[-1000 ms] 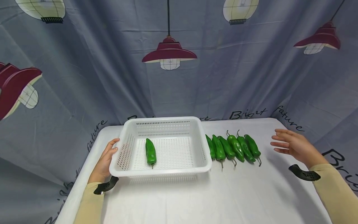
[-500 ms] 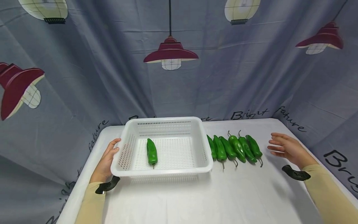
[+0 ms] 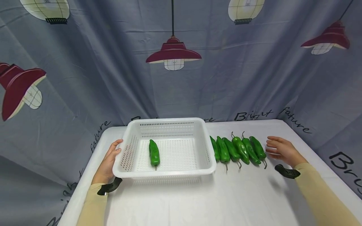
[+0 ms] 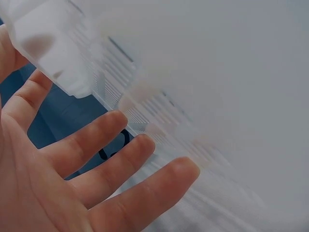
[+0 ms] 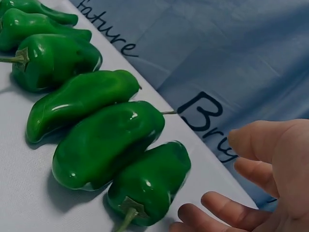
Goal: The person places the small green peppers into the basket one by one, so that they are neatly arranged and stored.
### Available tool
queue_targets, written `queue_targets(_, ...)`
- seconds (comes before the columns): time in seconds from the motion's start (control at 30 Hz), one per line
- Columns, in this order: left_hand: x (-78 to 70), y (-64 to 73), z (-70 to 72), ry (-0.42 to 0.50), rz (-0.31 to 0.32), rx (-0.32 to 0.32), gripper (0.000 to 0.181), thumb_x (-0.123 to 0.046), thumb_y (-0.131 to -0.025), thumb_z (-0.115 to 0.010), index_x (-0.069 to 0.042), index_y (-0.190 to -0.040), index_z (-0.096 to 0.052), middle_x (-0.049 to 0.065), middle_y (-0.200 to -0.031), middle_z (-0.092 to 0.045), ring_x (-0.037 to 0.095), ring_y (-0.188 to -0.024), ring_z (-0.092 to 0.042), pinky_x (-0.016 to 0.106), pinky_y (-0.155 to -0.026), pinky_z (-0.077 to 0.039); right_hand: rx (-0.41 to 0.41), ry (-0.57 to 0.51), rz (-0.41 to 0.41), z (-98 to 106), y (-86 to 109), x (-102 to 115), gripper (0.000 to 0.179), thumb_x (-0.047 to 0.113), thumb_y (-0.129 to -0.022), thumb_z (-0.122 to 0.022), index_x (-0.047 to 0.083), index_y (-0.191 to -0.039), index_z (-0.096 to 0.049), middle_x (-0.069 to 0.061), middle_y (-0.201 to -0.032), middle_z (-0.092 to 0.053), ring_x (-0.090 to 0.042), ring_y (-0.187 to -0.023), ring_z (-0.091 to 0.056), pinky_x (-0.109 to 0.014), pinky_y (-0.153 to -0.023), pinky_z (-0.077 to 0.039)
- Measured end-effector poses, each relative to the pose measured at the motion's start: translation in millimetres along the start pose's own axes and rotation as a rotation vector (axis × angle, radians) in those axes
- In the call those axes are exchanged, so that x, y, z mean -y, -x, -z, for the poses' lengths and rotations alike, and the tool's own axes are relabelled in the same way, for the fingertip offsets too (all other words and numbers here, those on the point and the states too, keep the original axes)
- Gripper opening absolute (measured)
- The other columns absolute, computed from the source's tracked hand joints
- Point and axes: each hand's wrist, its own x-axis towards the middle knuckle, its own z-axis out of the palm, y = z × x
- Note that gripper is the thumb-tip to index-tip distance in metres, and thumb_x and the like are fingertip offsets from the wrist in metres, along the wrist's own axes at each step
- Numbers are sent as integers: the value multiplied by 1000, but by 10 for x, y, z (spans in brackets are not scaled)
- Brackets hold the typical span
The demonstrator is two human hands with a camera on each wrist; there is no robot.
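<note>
A white perforated plastic basket (image 3: 181, 172) stands on the table, with one green pepper (image 3: 154, 153) lying inside it. Against its left side is my left hand (image 3: 106, 164), fingers spread and fairly straight along the basket wall (image 4: 111, 77) in the left wrist view. To the right of the basket lies a row of several green peppers (image 3: 239, 150), the leftmost partly hidden by the basket. My right hand (image 3: 282, 150) hovers just right of the row, its fingers loosely extended and holding nothing. In the right wrist view the fingertips are close to the end pepper (image 5: 149, 183).
A white cloth covers the table (image 3: 198, 201). Behind and around it hangs a grey-blue curtain (image 3: 181, 91) printed with lamps and lettering. Each wrist wears a black band (image 3: 287, 171).
My right hand has moved left and slightly down, closer to the end of the pepper row. My left hand and the basket keep their places; the view has shifted slightly.
</note>
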Motion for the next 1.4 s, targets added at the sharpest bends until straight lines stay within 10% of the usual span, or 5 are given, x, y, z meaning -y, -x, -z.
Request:
queue_targets(0.37,-3,0,-8,-13,-6,5,29,-30,-110,-37,-37,-139,-36,-13,-132,-54,4,-108,-61,25,-87,-56,-43,53,-37,-179,-144,52,76,41,-106,-48,1,-161,-14,-34,-159,-29,-13,-108,-62,-48,-102,-52)
queue_targets(0.77,5,-7,1,2,-25,9,30,-29,-111,-38,-33,-140,-36,-13,-132,-54,4,-109,-61,24,-87,-55,-119,236,-52,-293,-262,100,83,37,-98,-63,-4,-158,-23,-37,-151,-35,-38,-114,-55,-34,-76,-50)
queue_targets(1.0,10,-6,-4,1,-20,8,30,-28,-110,-38,-34,-140,-36,-13,-133,-53,4,-110,-60,24,-89,-54,-159,310,-30,-359,-271,108,81,33,-97,-63,-7,-155,-25,-44,-149,-35,-52,-129,-51,-47,-88,-54)
queue_targets(1.4,10,-4,-5,0,-24,12,31,-29,-110,-38,-33,-141,-35,-12,-133,-53,5,-111,-60,25,-88,-55,-197,262,-10,-344,-234,86,68,24,-103,-51,-4,-158,-21,-44,-150,-33,-49,-122,-54,-34,-73,-55)
